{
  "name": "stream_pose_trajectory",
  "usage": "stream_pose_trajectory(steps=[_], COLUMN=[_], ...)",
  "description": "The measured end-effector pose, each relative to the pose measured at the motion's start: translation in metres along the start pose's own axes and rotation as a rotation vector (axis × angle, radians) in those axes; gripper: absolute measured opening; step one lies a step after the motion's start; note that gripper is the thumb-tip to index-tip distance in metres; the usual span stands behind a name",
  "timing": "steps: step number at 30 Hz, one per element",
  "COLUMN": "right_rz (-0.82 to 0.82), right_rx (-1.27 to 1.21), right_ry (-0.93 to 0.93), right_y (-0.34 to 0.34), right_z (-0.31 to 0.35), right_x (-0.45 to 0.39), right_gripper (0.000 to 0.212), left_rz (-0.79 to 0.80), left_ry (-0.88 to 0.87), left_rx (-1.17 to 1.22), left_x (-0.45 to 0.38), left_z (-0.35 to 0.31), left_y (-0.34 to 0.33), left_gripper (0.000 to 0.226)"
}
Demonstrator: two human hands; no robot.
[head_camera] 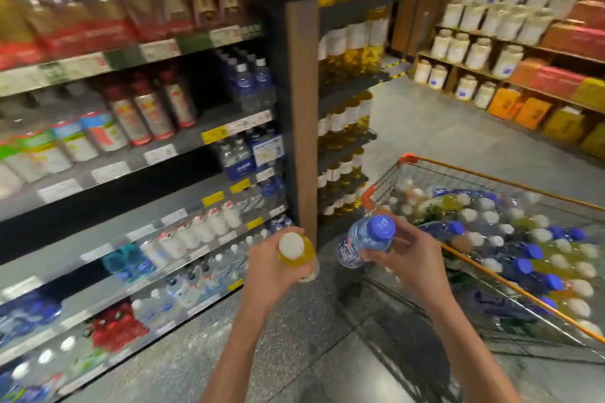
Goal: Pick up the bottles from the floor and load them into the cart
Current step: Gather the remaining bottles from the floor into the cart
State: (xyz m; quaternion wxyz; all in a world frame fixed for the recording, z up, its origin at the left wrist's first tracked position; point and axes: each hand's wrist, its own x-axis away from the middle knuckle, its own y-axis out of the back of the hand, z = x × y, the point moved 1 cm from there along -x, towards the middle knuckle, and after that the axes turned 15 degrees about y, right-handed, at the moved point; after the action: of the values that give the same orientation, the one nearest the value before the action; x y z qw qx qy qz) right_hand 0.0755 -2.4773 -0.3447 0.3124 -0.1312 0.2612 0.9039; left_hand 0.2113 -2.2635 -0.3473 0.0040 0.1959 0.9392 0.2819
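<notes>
I see the drinks shelving (137,154) filling the aisle side to the left of the cart (510,180), blurred; the cart itself, orange-rimmed wire, stands on the speckled floor (294,353) and already holds many bottles with white and blue caps; just left of its near corner my right hand (409,258) is curled around a blue-capped water bottle (366,240), tilted, beside the rim; further left of the cart my left hand (271,271) grips a white-capped yellow drink bottle (296,252), upright, above the floor.
</notes>
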Motion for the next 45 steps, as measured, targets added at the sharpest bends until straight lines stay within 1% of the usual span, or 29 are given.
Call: stream_pose_trajectory(steps=[4, 10, 14, 15, 16, 18, 20, 22, 24, 26, 28, 31, 33, 40, 42, 45], right_rz=[-0.062, -0.172, -0.272, -0.301, -0.329, -0.370, -0.408, -0.418, -0.415, -0.406, -0.376, -0.301, -0.258, -0.114, -0.057, 0.061], right_rx=[0.034, 0.116, 0.169, 0.180, 0.182, 0.191, 0.234, 0.257, 0.241, 0.219, 0.199, 0.177, 0.164, 0.121, 0.112, 0.172], right_ry=[-0.066, -0.180, -0.257, -0.284, -0.314, -0.327, -0.344, -0.352, -0.360, -0.372, -0.381, -0.374, -0.372, -0.386, -0.413, -0.512], right_y=[0.038, 0.072, 0.100, 0.107, 0.115, 0.126, 0.137, 0.152, 0.167, 0.180, 0.190, 0.199, 0.202, 0.192, 0.188, 0.190], right_z=[-0.038, -0.094, -0.121, -0.129, -0.142, -0.154, -0.167, -0.184, -0.206, -0.232, -0.257, -0.294, -0.319, -0.409, -0.430, -0.461], right_x=[-0.033, -0.088, -0.123, -0.131, -0.139, -0.148, -0.160, -0.174, -0.189, -0.205, -0.220, -0.244, -0.259, -0.287, -0.286, -0.278], right_gripper=[0.069, 0.067, 0.070, 0.067, 0.064, 0.062, 0.064, 0.064, 0.063, 0.062, 0.060, 0.064, 0.067, 0.060, 0.059, 0.055], left_rz=[0.103, 0.236, 0.359, 0.383, 0.401, 0.378, 0.376, 0.425, 0.488, 0.490, 0.496, 0.581, 0.613, 0.591, 0.603, 0.656], left_ry=[-0.042, -0.127, -0.105, -0.103, -0.119, -0.153, -0.142, -0.095, -0.031, -0.052, -0.074, 0.043, 0.078, 0.077, 0.063, -0.037], left_rx=[-0.011, -0.020, -0.061, -0.069, -0.087, -0.140, -0.175, -0.221, -0.243, -0.289, -0.367, -0.424, -0.454, -0.604, -0.634, -0.678], left_x=[-0.052, -0.147, -0.209, -0.223, -0.236, -0.248, -0.259, -0.274, -0.288, -0.297, -0.300, -0.303, -0.307, -0.303, -0.302, -0.295], left_z=[-0.034, -0.071, -0.095, -0.101, -0.108, -0.120, -0.129, -0.136, -0.142, -0.145, -0.146, -0.151, -0.154, -0.145, -0.144, -0.145], left_y=[-0.056, -0.131, -0.172, -0.182, -0.196, -0.213, -0.235, -0.264, -0.294, -0.322, -0.352, -0.395, -0.421, -0.481, -0.493, -0.509], left_gripper=[0.052, 0.051, 0.053, 0.055, 0.055, 0.057, 0.061, 0.059, 0.059, 0.060, 0.067, 0.077, 0.073, 0.046, 0.055, 0.068])
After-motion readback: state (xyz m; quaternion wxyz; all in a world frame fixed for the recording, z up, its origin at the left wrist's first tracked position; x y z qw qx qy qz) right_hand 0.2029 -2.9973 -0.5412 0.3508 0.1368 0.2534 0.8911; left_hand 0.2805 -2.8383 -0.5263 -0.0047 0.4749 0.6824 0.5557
